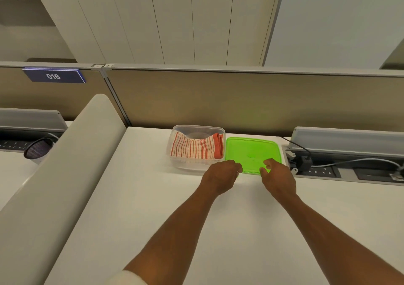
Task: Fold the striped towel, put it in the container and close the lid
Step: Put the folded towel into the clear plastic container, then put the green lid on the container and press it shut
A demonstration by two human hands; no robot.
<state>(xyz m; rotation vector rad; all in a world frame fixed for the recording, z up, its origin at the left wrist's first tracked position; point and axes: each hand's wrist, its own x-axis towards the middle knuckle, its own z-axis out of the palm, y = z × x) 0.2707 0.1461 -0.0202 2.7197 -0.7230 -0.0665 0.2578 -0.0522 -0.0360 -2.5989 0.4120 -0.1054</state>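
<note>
The folded red-and-white striped towel (196,148) lies inside a clear plastic container (192,165) at the far side of the white desk. A green lid (251,150) rests flat on the desk just right of the container. My left hand (220,176) is at the lid's near left corner, fingers curled, touching or nearly touching its edge. Over the lid's near edge, my right hand (276,175) has its fingers bent and apart. Neither hand clearly grips the lid.
A tan partition wall (240,96) stands right behind the container. A white divider (72,164) borders the desk on the left. At the right runs a cable tray with sockets, a plug (303,161) and cables. A small dark mesh object (39,148) sits beyond the divider.
</note>
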